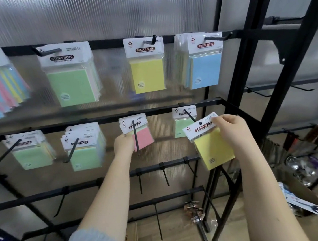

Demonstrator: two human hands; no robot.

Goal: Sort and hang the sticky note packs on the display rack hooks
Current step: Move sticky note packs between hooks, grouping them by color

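Rack (200, 104) hooks crowded — right hand (230, 128) pinches yellow pack (213, 150) beside.

A ribbed translucent panel (98, 13) is seen behind the scene. A wooden floor (181, 231) is visible below. A cluster of copper-coloured clips (195, 211) is seen lying on the floor. At the lower right, a carded pair of scissors (309, 206) is seen lying tilted. Blurred packaged goods (306, 142) are hung on a neighbouring black frame (272, 35) at the right.
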